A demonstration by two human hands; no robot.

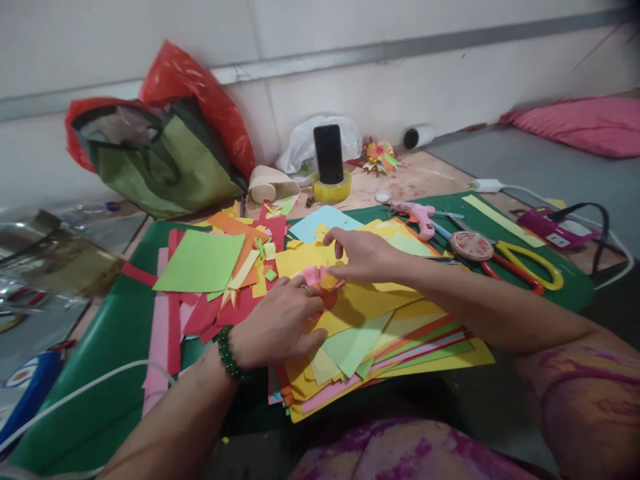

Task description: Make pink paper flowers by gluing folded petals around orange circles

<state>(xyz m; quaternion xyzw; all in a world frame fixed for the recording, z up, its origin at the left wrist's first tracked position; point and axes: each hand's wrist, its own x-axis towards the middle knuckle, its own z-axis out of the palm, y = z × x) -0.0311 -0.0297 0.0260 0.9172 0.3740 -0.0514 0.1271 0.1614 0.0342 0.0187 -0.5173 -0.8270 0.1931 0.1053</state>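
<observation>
My left hand [285, 320], with a green bead bracelet [229, 353] at the wrist, rests on the yellow paper. Its thumb is apart from the fingers, whose tips reach small pink paper scraps [314, 275]. Over the same scraps, my right hand [365, 257] is curved, thumb and forefinger apart. A small orange-yellow paper piece [329, 283] lies just under its thumb. Beneath both hands is a stack of coloured paper sheets [360, 343], yellow on top with pale green pieces. Some fingertips are hidden, and no firmly held thing shows.
Paper offcuts and a green square [200, 261] lie at left on the green mat [107, 333]. To the right are a pink glue gun [423, 219], scissors [533, 264] and a purple power adapter [557, 228]. A phone [329, 155] stands in a tape roll [332, 189] behind.
</observation>
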